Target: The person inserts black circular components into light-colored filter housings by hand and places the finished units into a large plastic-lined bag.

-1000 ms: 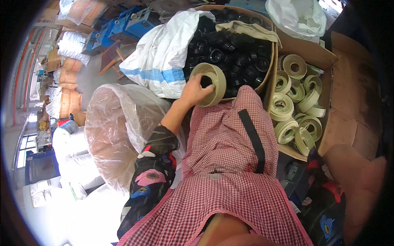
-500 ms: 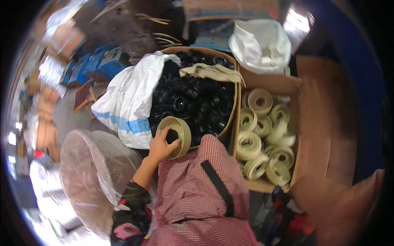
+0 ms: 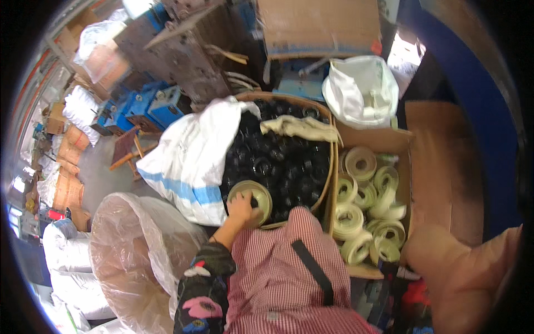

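My left hand (image 3: 242, 209) grips a round cream plastic ring (image 3: 263, 201), its fingers hooked over the near-left rim and into the hollow. The ring sits over the near edge of a round container heaped with small black round plastic parts (image 3: 278, 158). Whether it rests on them I cannot tell. My right hand is not in view; only a dark, red-patterned sleeve (image 3: 417, 294) shows at the lower right. To the right, an open cardboard box (image 3: 374, 135) holds several cream plastic rings (image 3: 348, 220) of similar kind.
A white sack with a blue stripe (image 3: 186, 153) drapes over the container's left side. A beige cloth (image 3: 300, 128) lies on the black parts. Left stands a large bin lined with clear plastic (image 3: 125, 250); a white bag (image 3: 359, 92) stands behind the box. A blurred brown shape (image 3: 467, 267) fills the lower right.
The view has shifted, so the surroundings sit lower and further right. My left hand still grips the cream ring, which now shows more face-on and less of its side wall.
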Available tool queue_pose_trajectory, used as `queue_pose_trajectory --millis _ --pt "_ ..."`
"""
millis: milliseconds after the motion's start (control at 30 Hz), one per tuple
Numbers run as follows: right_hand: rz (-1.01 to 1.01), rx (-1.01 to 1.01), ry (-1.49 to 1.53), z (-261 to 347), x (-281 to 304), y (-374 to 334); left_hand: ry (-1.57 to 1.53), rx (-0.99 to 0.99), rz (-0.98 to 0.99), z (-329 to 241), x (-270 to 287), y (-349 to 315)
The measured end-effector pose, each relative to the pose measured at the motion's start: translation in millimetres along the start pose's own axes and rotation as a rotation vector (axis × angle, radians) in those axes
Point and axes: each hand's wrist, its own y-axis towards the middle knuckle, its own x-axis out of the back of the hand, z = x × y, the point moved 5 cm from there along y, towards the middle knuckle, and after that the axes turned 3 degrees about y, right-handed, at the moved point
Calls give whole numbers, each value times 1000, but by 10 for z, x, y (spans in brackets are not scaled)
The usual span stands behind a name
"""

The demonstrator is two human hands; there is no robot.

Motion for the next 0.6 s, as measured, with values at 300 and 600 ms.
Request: queue_pose_trajectory --millis 300,600 --pt "65 -197 -162 -496 86 -433 -130 -262 -584 -831 321 674" --pt "782 -726 -582 -1884 13 -2670 39 -181 -320 -831 203 1023"
